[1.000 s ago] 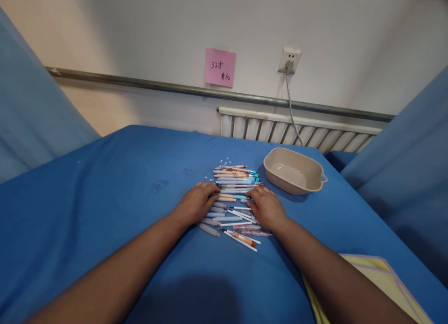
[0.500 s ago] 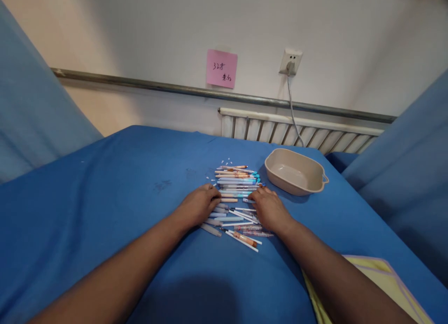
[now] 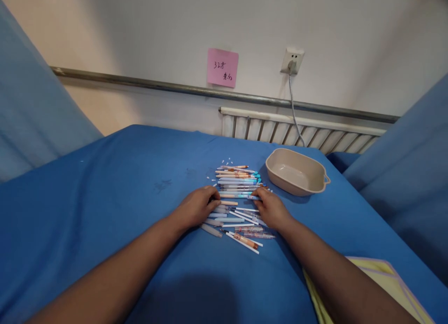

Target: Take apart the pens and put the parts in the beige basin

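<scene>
My left hand is closed at the left side of a spread of pens, thumb and fingers pinching the left end of a peach pen barrel. Between the fingertips of my right hand is a short pale lilac pen part. Beyond the hands lies a row of assembled-looking pens, side by side. Nearer me are loose grey and pale blue barrels, white refills, patterned clear barrels and a peach-and-brown pen part.
A beige plastic basin stands right of the pens. Tiny white tips are scattered behind them. A yellow cloth lies at the right front on the blue sheet. A radiator and metal rail run along the wall.
The lilac pen part has shifted slightly up and right in my right hand, whose fingers have turned. My left hand stays almost where it was.
</scene>
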`<state>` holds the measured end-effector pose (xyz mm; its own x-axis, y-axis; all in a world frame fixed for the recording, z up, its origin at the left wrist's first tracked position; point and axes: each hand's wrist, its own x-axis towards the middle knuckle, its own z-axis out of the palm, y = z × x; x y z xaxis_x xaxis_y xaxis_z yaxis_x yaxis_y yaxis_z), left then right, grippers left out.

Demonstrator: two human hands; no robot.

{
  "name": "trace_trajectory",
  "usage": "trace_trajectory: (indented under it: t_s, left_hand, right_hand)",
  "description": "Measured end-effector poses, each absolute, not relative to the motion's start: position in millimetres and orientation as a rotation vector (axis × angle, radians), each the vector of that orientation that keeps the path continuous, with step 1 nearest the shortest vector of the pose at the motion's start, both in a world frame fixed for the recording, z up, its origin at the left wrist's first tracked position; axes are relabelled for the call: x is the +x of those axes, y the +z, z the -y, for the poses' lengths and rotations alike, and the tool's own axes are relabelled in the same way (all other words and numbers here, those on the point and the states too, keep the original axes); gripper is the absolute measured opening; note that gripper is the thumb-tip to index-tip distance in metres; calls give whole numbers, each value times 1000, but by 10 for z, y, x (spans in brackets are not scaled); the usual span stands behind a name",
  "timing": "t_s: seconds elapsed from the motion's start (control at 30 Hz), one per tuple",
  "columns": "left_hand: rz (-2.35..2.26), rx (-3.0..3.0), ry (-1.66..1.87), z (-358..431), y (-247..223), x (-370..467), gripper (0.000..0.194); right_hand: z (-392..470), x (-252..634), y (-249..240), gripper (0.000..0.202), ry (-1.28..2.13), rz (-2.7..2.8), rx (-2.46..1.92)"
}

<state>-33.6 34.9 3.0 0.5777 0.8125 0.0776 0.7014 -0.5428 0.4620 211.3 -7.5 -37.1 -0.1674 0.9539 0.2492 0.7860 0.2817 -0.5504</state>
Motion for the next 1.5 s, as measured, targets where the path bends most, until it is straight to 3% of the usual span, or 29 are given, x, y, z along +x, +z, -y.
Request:
trace_trajectory:
  t_s: [0.17,0.63,0.77,1.0,1.2,1.37,1.5]
  left_hand:
    - [-1248,2354,385,-353,26,-345,13]
    - [-1206,2295,466,-427,5,-383,15]
    - [-1203,2322,452,-414,32,-369,18]
    - [-1181,2480,494,-403,36,-355,21]
    - [-786,2699,540,-264,39,-150,31]
    - [-768,2699,269,-146,38,-44,32]
    - [-777,2688,273,-145,28,-61,31]
  right_hand:
    - [77,2148,-373,13,618,1787,-1428]
    - [-65,2539,-439,21,806,1449,-1405]
    - [2,2679,-344,15,585,1842,-1641]
    - [123,2535,-124,18,120,2398,-1688]
    - [215,2337,35,13,-79,2591,-1660]
    - [233,2376,108,20,-149,2623,-1751]
    - [242,2477,145,26,-251,2493,-1961]
